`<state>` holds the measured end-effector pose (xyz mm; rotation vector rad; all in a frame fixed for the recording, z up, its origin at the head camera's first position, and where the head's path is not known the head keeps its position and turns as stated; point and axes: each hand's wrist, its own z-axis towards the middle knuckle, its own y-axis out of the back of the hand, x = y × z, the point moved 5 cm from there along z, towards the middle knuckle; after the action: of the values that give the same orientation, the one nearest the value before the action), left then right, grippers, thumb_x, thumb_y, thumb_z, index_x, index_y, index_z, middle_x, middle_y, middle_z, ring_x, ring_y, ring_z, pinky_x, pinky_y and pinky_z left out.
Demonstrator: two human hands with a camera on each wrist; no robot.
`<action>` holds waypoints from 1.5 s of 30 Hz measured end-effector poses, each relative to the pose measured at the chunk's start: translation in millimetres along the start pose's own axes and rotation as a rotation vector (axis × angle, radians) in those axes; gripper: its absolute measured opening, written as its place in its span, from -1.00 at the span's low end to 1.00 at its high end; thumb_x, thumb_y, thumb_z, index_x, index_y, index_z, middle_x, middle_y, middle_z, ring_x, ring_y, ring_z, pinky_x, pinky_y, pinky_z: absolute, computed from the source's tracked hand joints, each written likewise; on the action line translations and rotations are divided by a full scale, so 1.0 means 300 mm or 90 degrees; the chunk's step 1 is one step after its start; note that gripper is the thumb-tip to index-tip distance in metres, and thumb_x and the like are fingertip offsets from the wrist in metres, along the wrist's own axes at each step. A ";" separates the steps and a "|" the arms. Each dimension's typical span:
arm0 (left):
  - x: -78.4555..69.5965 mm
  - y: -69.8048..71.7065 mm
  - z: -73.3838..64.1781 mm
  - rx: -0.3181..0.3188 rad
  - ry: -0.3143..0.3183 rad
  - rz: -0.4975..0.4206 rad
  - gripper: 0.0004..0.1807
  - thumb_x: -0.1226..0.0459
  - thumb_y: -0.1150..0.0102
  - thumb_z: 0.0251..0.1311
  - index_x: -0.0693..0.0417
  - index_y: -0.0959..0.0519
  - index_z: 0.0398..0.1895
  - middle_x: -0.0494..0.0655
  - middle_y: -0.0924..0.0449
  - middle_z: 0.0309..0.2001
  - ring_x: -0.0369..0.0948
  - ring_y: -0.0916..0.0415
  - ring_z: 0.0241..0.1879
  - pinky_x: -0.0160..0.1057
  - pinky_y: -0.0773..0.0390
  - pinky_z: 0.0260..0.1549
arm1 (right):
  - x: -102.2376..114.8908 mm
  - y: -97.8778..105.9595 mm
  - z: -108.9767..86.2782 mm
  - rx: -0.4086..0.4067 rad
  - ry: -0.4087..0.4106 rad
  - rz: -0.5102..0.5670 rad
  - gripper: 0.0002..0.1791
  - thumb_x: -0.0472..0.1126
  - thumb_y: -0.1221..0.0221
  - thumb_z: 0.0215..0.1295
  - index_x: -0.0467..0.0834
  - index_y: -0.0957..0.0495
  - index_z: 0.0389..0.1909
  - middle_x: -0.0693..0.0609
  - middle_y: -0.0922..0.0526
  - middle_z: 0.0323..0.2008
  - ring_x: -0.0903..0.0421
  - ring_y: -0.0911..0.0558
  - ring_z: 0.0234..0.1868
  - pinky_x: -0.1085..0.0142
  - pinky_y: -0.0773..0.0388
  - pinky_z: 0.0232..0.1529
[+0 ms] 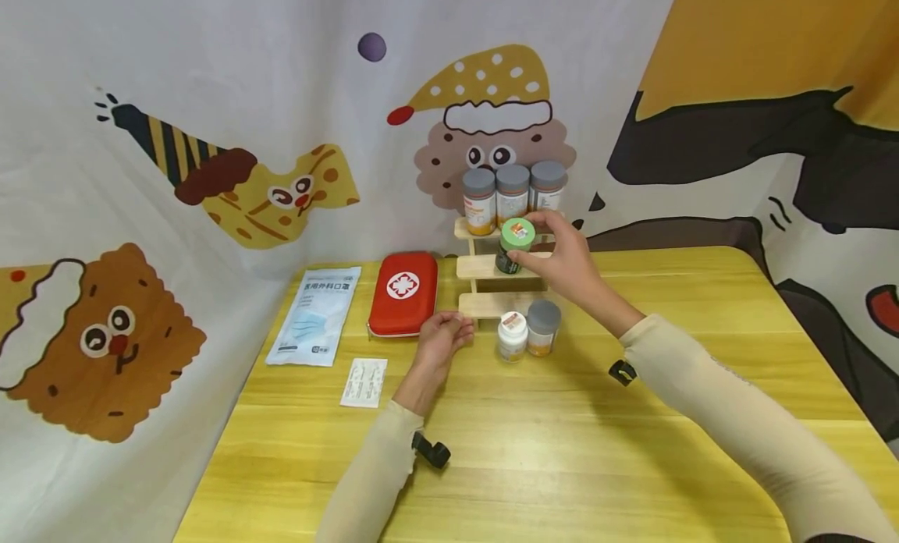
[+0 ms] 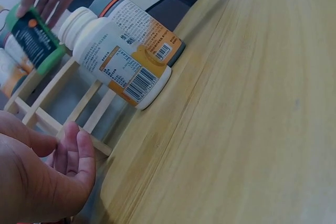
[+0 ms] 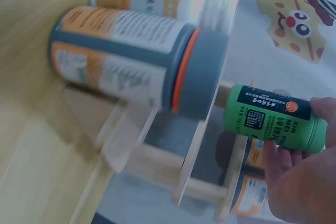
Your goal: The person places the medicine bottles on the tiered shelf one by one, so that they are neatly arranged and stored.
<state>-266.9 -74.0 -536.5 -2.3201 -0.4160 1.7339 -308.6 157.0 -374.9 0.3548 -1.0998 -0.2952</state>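
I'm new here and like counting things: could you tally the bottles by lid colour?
Grey-lidded bottles: 4 (three on the top tier of the wooden rack, one on the table)
White-lidded bottle: 1 (on the table)
Green-lidded bottle: 1 (in the right hand)
Total: 6 bottles

Six bottles [image 1: 516,245], two packets [image 1: 316,313], one rack [image 1: 495,303], one case [image 1: 404,293].

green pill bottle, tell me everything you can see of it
The green pill bottle is cylindrical and plastic-looking, with a black label panel, printed text and an orange-and-white sticker on its green lid. Upright, pinched in the right hand, it is at the wooden rack's middle step; contact there is unclear.
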 end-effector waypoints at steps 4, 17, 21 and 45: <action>0.000 -0.003 0.001 -0.001 0.003 -0.002 -0.93 0.43 -0.05 0.55 0.29 -0.48 -0.03 -0.01 -0.72 -0.27 -0.20 -0.72 -0.26 -0.25 -0.82 -0.08 | 0.014 -0.040 0.019 0.000 -0.013 0.024 -0.39 -0.28 -0.51 0.22 -0.25 -0.48 0.24 -0.17 -0.62 0.14 -0.06 -0.64 0.18 -0.08 -0.75 0.19; -0.002 -0.002 0.007 0.005 -0.011 -0.007 -0.93 0.46 -0.07 0.53 0.33 -0.48 -0.04 -0.03 -0.71 -0.31 -0.19 -0.72 -0.27 -0.25 -0.82 -0.11 | 0.027 -0.128 0.058 0.026 -0.069 0.070 -0.36 -0.34 -0.50 0.23 -0.26 -0.46 0.28 -0.21 -0.60 0.19 -0.13 -0.65 0.23 0.06 -0.73 0.27; -0.007 -0.003 0.003 0.005 -0.012 -0.013 -0.94 0.47 -0.07 0.52 0.34 -0.48 -0.06 -0.03 -0.70 -0.34 -0.20 -0.72 -0.29 -0.28 -0.81 -0.15 | 0.030 -0.142 0.068 0.023 -0.074 0.058 -0.36 -0.33 -0.51 0.22 -0.26 -0.46 0.28 -0.22 -0.63 0.18 -0.13 -0.67 0.21 0.11 -0.75 0.23; -0.006 0.000 0.001 0.003 -0.010 -0.017 -0.91 0.46 -0.08 0.53 0.36 -0.48 -0.03 0.00 -0.71 -0.30 -0.18 -0.73 -0.26 -0.24 -0.82 -0.11 | 0.052 -0.184 0.097 -0.024 -0.062 -0.045 -0.37 -0.21 -0.54 0.21 -0.28 -0.50 0.23 -0.20 -0.70 0.08 -0.08 -0.73 0.09 0.14 -0.81 0.08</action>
<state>-267.8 -74.7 -535.0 -2.2895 -0.4428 1.7397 -331.5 97.0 -373.5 0.3482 -1.1778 -0.3986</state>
